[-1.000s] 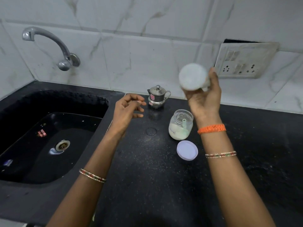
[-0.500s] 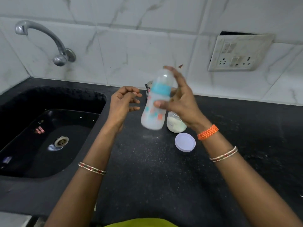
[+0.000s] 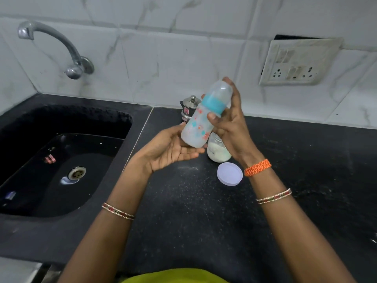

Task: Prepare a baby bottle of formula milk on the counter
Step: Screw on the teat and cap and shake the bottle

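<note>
Above the counter [image 3: 204, 211], the right hand [image 3: 230, 127] grips a capped baby bottle [image 3: 204, 121], tilted cap-up toward the far right; the open left hand [image 3: 169, 150] cups its base.

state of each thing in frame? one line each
baby bottle: capped, tilted, off the counter, milky inside
right hand: grip shut on baby bottle
left hand: open palm up, at the bottle's base
formula jar: open, powder inside
jar lid: off, flat on counter
tap: no water running
steel pot: lidded
</note>
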Motion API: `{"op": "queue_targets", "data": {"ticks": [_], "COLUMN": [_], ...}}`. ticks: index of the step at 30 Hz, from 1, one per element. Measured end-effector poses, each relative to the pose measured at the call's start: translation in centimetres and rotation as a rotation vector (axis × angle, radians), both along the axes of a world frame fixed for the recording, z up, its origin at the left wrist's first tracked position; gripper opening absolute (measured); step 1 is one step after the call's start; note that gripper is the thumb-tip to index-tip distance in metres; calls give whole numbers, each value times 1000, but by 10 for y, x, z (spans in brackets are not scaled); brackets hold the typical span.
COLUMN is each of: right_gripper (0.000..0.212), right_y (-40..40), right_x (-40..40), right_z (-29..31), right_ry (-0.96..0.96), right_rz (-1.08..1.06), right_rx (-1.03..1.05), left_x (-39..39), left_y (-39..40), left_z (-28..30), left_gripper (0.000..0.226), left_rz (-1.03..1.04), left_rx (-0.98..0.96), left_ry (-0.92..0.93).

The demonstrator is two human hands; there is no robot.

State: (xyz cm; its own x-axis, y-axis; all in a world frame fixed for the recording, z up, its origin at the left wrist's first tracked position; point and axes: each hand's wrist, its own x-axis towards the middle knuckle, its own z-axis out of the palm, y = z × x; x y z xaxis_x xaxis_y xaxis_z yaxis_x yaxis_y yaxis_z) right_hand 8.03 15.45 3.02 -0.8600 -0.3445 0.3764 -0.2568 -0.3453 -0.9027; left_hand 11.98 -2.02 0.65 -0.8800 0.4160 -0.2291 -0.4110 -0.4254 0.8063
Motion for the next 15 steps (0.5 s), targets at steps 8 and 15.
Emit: {"op": "queue_targets", "data": {"ticks": [8,15], "right_gripper": [97,45], "right_y": [-5,-25], "right_x": [-6,-13], "right_z": [-10,-22], "right_ry": [-117,-826], "right_rz": [-241,-159], "right_rx": [108,-965], "left_x": [-5,-5], "left_y": [3,-9], "left_z": [-6,19], "left_gripper": [30,26], "left_rz": [404,392], "left_rx": [-76,-15], "left_ry": [124,368]}}
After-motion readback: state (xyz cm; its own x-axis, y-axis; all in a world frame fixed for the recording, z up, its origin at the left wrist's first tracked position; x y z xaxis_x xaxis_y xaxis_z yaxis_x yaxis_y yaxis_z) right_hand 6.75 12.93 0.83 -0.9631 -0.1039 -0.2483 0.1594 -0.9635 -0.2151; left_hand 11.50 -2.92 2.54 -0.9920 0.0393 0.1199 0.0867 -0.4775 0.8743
